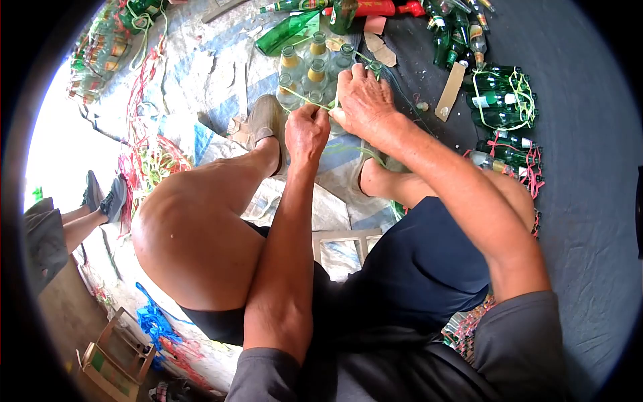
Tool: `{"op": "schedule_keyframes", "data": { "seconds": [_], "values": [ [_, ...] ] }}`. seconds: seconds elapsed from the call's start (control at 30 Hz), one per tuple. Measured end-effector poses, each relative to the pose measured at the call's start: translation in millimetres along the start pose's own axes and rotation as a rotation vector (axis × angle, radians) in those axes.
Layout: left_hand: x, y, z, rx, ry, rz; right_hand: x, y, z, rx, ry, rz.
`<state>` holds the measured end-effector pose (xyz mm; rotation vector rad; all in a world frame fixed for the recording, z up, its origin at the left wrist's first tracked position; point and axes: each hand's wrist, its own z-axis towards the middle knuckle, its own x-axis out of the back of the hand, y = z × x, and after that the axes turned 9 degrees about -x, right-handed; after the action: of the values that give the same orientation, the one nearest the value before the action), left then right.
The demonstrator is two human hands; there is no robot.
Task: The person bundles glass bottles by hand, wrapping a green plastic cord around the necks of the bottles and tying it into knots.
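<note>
Person sits low, knees (177, 208) wide apart, dark shorts (429, 258) in smooth cloth. Ahead of the lap, left hand (308, 137) is curled tight, pinching pale green string (301, 96); right hand (365, 100) arches palm down with fingers bent by the same string, fingertips partly hidden, can't tell from here if they're pinched together. The two hands are near each other, string between them. Clear glass bottles (316, 72) stand in a tight cluster just beyond and a bit left of the right hand, straight ahead of the left; long axes upright, mouths up. Right hand is nearer, reaching over the cluster's near right edge; left sits at its near side. String is flat, thin, plasticky; glass smooth, round-shouldered, yellowish labels at the necks. Underneath, crumpled white-and-blue sheet (201, 77), creased and grimy. Off to the right, stiff brown cardboard strip (450, 92), then a bundle of green bottles (499, 100) lying on their sides, string-bound. Beyond the cluster, a glossy green bottle (284, 35) lies tilted sideways, slim neck, and past it something shiny red (367, 8)
</note>
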<state>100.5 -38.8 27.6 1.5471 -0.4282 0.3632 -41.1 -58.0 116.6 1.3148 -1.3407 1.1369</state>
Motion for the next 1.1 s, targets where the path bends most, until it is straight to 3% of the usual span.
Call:
{"op": "schedule_keyframes", "data": {
  "seconds": [0.43, 0.8, 1.1],
  "values": [
    [16.7, 10.6, 8.2, -0.113, -0.084, 0.236, -28.2, -6.0, -7.9, -0.129, 0.232, 0.209],
    [35.8, 25.1, 14.4, -0.229, -0.172, 0.372, -31.0, -8.8, -11.3, -0.213, 0.255, 0.297],
    [58.7, 50.1, 60.3, -0.341, -0.489, 0.525, -35.7, -4.3, -11.0, -0.198, 0.302, 0.374]
  ]
}}
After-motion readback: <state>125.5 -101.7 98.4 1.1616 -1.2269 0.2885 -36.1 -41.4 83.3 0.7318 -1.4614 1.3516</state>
